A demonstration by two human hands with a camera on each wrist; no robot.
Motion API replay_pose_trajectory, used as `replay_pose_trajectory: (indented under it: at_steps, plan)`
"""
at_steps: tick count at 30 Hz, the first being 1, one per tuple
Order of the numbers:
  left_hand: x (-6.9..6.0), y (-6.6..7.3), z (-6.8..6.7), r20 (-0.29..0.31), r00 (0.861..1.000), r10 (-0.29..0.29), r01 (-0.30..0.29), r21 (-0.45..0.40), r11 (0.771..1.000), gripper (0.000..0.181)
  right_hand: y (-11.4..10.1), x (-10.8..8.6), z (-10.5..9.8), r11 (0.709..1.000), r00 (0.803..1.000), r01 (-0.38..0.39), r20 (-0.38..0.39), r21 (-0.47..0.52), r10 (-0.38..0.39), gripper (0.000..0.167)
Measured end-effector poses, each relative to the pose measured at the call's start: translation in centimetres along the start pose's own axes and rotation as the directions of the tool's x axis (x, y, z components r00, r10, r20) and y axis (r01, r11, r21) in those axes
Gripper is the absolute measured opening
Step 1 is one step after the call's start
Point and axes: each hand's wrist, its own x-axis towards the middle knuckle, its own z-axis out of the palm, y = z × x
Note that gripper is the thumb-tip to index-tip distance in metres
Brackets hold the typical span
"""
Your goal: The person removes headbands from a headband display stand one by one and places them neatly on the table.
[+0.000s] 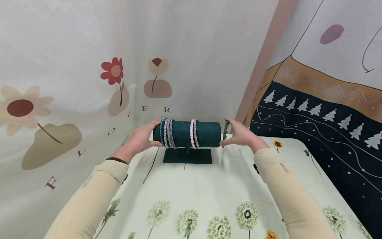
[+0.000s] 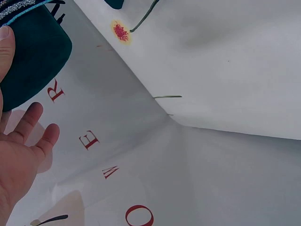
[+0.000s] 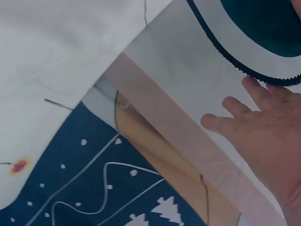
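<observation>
A dark green padded roll (image 1: 182,132) on a flat-based stand (image 1: 188,156) carries several glittery headbands (image 1: 168,133) at its left and a pink one (image 1: 192,133) beside a dark, silvery one (image 1: 195,133) right of its middle. My left hand (image 1: 140,137) grips the roll's left end, thumb in front, fingers behind; the left wrist view shows that end (image 2: 42,61) bare. Just off the right end, my right hand (image 1: 240,133) pinches a dark toothed headband (image 1: 225,132). In the right wrist view the band (image 3: 225,54) stands apart from the roll (image 3: 268,23).
The stand is on a table with a white floral cloth (image 1: 191,189). Behind and to the left hangs a pale curtain (image 1: 197,66) with flowers and letters. At the right is dark blue fabric (image 1: 298,129) with white trees.
</observation>
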Motion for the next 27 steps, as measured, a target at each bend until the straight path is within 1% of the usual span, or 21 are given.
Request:
replay_pose_trajectory:
  at_steps: [3, 5, 7, 10, 13, 15, 18, 21, 24, 27]
  plan:
    - [0.0, 0.0, 0.2, 0.001, 1.000, -0.001, 0.001, -0.002, 1.000, 0.108, 0.9, -0.5, 0.3, 0.997, 1.000, -0.025, -0.007, 0.066, 0.026, 0.125]
    - [0.0, -0.1, 0.2, -0.001, 1.000, 0.002, -0.002, -0.001, 1.000, 0.108, 1.6, -0.8, 0.5, 0.993, 0.999, -0.024, -0.020, 0.117, 0.027, 0.124]
    - [0.0, -0.2, 0.3, -0.003, 1.000, 0.006, -0.006, -0.001, 1.000, 0.108, 2.1, -1.0, 0.7, 0.983, 0.999, -0.012, -0.040, 0.183, 0.019, 0.117]
    - [-0.1, -0.2, 0.3, -0.007, 1.000, 0.005, -0.005, 0.000, 1.000, 0.108, 2.8, -1.2, 1.2, 0.961, 0.998, 0.022, -0.067, 0.277, -0.003, 0.097]
    - [-0.1, -0.1, 0.2, -0.007, 1.000, 0.001, -0.001, -0.002, 1.000, 0.107, 3.5, -1.1, 2.0, 0.937, 0.998, 0.017, -0.064, 0.349, 0.005, 0.084]
    - [0.0, -0.1, 0.2, -0.006, 1.000, 0.001, -0.001, -0.005, 1.000, 0.107, 4.0, -1.1, 2.5, 0.931, 0.999, 0.006, -0.045, 0.364, 0.012, 0.085]
    - [0.1, 0.1, 0.2, 0.000, 1.000, 0.003, -0.003, -0.013, 1.000, 0.106, 4.8, -1.2, 3.0, 0.931, 0.999, -0.035, -0.024, 0.364, 0.047, 0.085]
    - [0.1, 0.0, 0.2, 0.000, 1.000, 0.001, -0.001, -0.015, 1.000, 0.106, 5.7, -1.4, 3.2, 0.939, 0.995, -0.083, -0.018, 0.334, 0.094, 0.083]
    - [0.1, -0.1, 0.2, -0.003, 1.000, 0.004, -0.004, -0.014, 1.000, 0.107, 6.7, -1.5, 3.3, 0.938, 0.988, -0.141, -0.014, 0.316, 0.153, 0.081]
    - [0.2, -0.2, 0.3, -0.002, 1.000, 0.010, -0.010, -0.011, 1.000, 0.107, 7.7, -1.7, 3.5, 0.945, 0.983, -0.175, -0.008, 0.276, 0.184, 0.078]
